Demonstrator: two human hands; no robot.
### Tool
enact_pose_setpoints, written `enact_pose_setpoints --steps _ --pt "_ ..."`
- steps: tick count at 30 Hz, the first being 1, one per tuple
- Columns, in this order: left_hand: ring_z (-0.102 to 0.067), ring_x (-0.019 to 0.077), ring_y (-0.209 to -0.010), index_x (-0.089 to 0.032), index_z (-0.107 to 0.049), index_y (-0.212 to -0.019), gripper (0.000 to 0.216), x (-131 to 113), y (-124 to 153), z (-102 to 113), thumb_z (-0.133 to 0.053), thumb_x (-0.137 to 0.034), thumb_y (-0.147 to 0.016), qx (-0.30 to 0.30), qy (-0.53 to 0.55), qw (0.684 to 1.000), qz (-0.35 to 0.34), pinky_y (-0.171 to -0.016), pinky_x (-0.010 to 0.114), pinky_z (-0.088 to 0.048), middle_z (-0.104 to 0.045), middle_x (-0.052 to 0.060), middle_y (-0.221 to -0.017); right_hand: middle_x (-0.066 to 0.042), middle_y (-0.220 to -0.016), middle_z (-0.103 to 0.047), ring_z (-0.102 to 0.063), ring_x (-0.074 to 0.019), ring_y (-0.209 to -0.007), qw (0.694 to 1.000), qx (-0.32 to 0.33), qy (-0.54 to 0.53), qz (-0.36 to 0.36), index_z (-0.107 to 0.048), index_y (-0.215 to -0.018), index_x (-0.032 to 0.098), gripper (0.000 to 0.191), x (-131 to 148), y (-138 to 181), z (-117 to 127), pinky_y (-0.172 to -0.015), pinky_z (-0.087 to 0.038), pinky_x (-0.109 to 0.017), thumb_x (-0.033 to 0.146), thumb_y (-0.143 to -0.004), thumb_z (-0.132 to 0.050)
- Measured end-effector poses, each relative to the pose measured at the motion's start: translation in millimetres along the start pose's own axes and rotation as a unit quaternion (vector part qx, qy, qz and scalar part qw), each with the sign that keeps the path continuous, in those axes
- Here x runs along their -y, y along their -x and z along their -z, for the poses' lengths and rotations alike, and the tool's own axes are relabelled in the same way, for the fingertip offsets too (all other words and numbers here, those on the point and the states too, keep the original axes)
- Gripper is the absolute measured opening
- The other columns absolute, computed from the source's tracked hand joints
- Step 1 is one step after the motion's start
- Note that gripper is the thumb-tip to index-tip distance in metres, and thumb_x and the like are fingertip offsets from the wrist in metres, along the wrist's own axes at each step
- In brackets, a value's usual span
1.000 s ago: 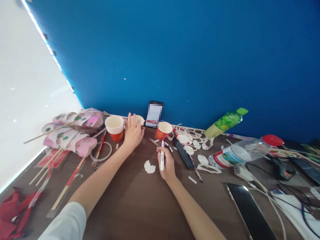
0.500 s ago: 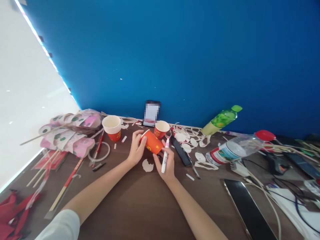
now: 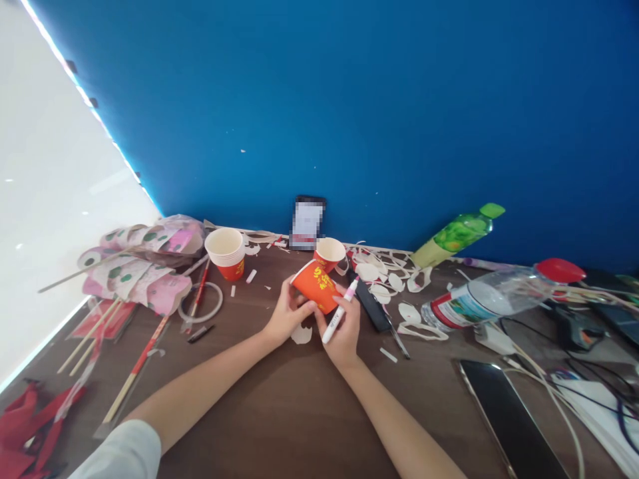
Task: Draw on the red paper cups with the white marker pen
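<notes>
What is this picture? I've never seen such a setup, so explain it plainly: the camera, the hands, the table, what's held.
There is no machine here: these are a person's two bare hands. The camera is worn on that person's head and looks forward and down, so both arms reach in from the bottom edge.

The left hand holds a red paper cup tilted. The right hand holds a white marker with a pink end, close beside the cup.

On the brown table, another cup stands just behind, with a stack of cups off to the left. To the right lie paper scraps, a red-capped bottle and a dark phone.
</notes>
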State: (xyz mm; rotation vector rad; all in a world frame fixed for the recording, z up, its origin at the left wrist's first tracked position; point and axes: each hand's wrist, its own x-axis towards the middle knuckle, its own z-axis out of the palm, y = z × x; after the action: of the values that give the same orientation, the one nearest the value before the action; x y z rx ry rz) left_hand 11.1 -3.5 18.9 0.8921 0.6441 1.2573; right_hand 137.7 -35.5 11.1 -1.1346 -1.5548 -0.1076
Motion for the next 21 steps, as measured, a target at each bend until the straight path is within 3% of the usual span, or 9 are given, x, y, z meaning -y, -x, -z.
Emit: enact_pose_setpoints --steps 4,9,12,14,16,18,21 --pt "-0.067 0.0177 -0.09 -0.027 -0.037 -0.117 0.077 -5 -2 -4 -0.087 -0.035 -0.058 -0.021 0.084 0.994 0.066 -0.084 0.037 -0.053 -0.059 0.006 -0.117 -0.016 -0.123 -0.059 -0.058 -0.0295 -0.118 0.998 0.021 -0.003 0.066 -0.047 -0.115 0.022 0.045 1 1 0 -0.092 -0.054 -0.053 0.012 -0.077 -0.068" --pt "-0.066 0.0188 -0.093 -0.023 -0.043 -0.114 0.059 -11 -6 -1 -0.079 -0.037 -0.069 0.013 0.119 0.987 0.104 -0.09 0.04 -0.051 -0.064 0.004 -0.102 -0.015 -0.119 -0.064 -0.064 -0.0253 -0.111 0.993 0.071 -0.024 0.087 -0.049 -0.115 0.021 0.042 5 1 0 -0.087 -0.058 -0.044 0.006 -0.079 -0.062" --pt "-0.064 0.0204 -0.097 -0.024 -0.04 -0.119 0.063 -11 -11 5 -0.078 -0.037 -0.069 -0.001 0.045 0.996 0.077 -0.093 0.043 -0.049 -0.062 0.005 -0.104 -0.018 -0.123 -0.061 -0.061 -0.027 -0.116 0.993 0.072 -0.028 0.093 -0.047 -0.117 0.019 0.043 5 2 0 -0.089 -0.057 -0.047 0.005 -0.078 -0.061" --pt "-0.059 0.0221 -0.109 -0.024 -0.038 -0.122 0.07 -12 -17 14 -0.08 -0.034 -0.066 -0.053 -0.09 0.994 0.01 -0.099 0.041 -0.045 -0.059 0.007 -0.112 -0.019 -0.123 -0.06 -0.06 -0.0272 -0.116 0.995 0.065 -0.032 0.07 -0.047 -0.116 0.018 0.042 4 2 0 -0.09 -0.056 -0.049 0.004 -0.079 -0.058" --pt "-0.048 0.0235 -0.126 -0.023 -0.037 -0.126 0.07 -15 -25 25 -0.076 -0.031 -0.069 -0.079 -0.229 0.964 -0.106 -0.109 0.039 -0.036 -0.051 0.01 -0.126 -0.018 -0.12 -0.061 -0.06 -0.0266 -0.115 0.996 0.065 -0.034 0.047 -0.047 -0.115 0.018 0.039 2 1 -1 -0.091 -0.055 -0.049 0.004 -0.08 -0.055" --pt "-0.043 0.0247 -0.13 -0.021 -0.04 -0.126 0.06 -17 -32 38 -0.07 -0.03 -0.074 -0.095 -0.353 0.915 -0.172 -0.112 0.041 -0.032 -0.045 0.012 -0.132 -0.016 -0.117 -0.062 -0.061 -0.026 -0.114 0.996 0.072 -0.036 0.042 -0.047 -0.115 0.019 0.038 1 0 -1 -0.091 -0.054 -0.05 0.004 -0.081 -0.053" --pt "-0.05 0.0299 -0.123 -0.018 -0.044 -0.123 0.059 -19 -41 53 -0.071 -0.03 -0.072 -0.167 -0.491 0.839 -0.162 -0.106 0.048 -0.037 -0.051 0.013 -0.123 -0.014 -0.112 -0.065 -0.062 -0.0249 -0.112 0.994 0.087 -0.045 0.043 -0.048 -0.115 0.02 0.037 2 -1 -2 -0.093 -0.053 -0.049 0.004 -0.082 -0.052"
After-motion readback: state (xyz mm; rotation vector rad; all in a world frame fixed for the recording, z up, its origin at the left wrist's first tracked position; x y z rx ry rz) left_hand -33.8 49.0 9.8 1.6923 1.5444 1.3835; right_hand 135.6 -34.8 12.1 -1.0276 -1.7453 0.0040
